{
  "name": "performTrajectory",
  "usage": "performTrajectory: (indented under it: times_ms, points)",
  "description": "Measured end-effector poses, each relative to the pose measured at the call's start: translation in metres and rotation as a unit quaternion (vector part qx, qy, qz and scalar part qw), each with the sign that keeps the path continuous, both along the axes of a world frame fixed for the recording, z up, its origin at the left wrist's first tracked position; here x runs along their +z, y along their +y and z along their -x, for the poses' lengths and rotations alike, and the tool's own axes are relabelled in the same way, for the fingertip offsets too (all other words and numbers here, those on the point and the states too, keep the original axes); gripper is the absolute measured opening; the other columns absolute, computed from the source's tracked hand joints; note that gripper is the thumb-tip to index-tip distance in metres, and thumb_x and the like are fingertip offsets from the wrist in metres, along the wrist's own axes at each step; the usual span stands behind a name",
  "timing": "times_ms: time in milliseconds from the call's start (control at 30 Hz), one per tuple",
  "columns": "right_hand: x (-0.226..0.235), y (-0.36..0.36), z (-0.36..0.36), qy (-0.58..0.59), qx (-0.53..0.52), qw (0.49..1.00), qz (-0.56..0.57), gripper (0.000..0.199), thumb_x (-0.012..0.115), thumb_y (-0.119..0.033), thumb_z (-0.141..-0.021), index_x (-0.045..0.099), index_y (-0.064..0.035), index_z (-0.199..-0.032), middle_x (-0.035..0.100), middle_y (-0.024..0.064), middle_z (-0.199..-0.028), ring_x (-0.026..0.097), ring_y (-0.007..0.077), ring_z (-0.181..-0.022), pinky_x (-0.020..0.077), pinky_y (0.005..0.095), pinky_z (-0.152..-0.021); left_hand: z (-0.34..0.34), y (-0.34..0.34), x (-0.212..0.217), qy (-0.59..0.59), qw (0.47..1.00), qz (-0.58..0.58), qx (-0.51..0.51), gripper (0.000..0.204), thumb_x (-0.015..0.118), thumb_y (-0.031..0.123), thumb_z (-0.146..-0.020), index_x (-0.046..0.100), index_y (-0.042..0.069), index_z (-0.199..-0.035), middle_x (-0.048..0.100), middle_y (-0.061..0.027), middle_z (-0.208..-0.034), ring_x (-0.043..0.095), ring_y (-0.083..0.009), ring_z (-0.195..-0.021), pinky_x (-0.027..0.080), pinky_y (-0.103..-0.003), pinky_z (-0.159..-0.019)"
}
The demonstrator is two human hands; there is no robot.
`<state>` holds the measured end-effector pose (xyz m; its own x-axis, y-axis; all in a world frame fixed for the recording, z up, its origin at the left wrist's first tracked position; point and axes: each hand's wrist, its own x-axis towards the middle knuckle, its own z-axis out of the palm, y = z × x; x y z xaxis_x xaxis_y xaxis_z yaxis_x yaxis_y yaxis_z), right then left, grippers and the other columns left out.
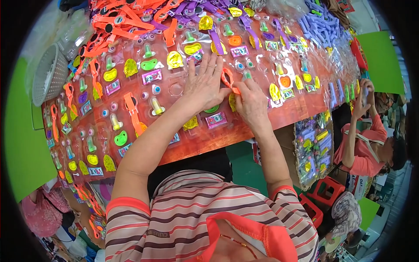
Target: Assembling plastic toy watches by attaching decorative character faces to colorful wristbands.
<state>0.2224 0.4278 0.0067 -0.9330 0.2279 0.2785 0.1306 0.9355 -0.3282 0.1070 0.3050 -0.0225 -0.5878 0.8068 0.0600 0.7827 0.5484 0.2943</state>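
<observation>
right hand [252, 102]: grip pinching bright-orange plastic strap [230, 83] | strap: looped forward-left of that grip, beside left hand [204, 86], over clear moulded-plastic trays [176, 90] on reddish-brown bench [197, 145] | left: grip released, spread flat over trays

Workshop interior, of the hand-packing kind. We recognise it by the long counter [198, 151], covered with row upon row of clear moulded trays [175, 90] whose hollows hold much the same small pieces: pacifier-shaped items [120, 138], eyeball-like balls [156, 89] and shiny wrapped packets [152, 77]. Along the far edge we note loose stock in bulk: a heap of orange straps [115, 21] and a pile of lavender parts [321, 27]. At right we find a carton [284, 142] beside filled packs [314, 146], red stools [327, 191] and a person in a coral top [360, 148], hands raised near the counter's end.
</observation>
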Motion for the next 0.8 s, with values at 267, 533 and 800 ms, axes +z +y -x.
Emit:
performTrajectory:
  times_ms: [267, 533, 800]
  points:
    - [-0.005, 0.002, 0.003, 0.005, 0.033, 0.995, -0.089, 0.020, 0.063, -0.009, -0.075, 0.057, -0.0049, -0.093, 0.053, 0.0106, -0.085, 0.058, 0.0293, -0.083, 0.0508, 0.0381, -0.066, -0.002, 0.001, 0.002, -0.011, 1.000, 0.015, 0.019, 0.089, 0.050, 0.055, -0.084, 0.017, 0.000, -0.145, 0.014, -0.0182, -0.153, 0.007, -0.0317, -0.143, 0.006, -0.057, -0.112]
    - [0.005, 0.008, 0.007, 0.093, -0.018, 0.995, -0.023, 0.029, 0.065, -0.004, -0.070, 0.055, -0.0058, -0.098, 0.056, 0.0111, -0.088, 0.060, 0.0281, -0.080, 0.0504, 0.0379, -0.065, -0.001, 0.003, 0.004, -0.022, 0.999, 0.009, 0.021, 0.090, 0.054, 0.053, -0.082, 0.017, 0.000, -0.146, 0.015, -0.0179, -0.153, 0.010, -0.0316, -0.143, 0.007, -0.058, -0.111]
    - [-0.008, 0.010, 0.016, 0.114, 0.039, 0.971, -0.206, 0.038, 0.061, -0.006, -0.069, 0.060, -0.0059, -0.107, 0.050, 0.0083, -0.079, 0.055, 0.0244, -0.072, 0.0467, 0.0341, -0.060, 0.000, 0.003, 0.003, -0.032, 0.999, -0.015, 0.027, 0.093, 0.054, 0.052, -0.081, 0.015, -0.003, -0.145, 0.019, -0.0200, -0.151, 0.013, -0.0326, -0.142, 0.008, -0.058, -0.111]
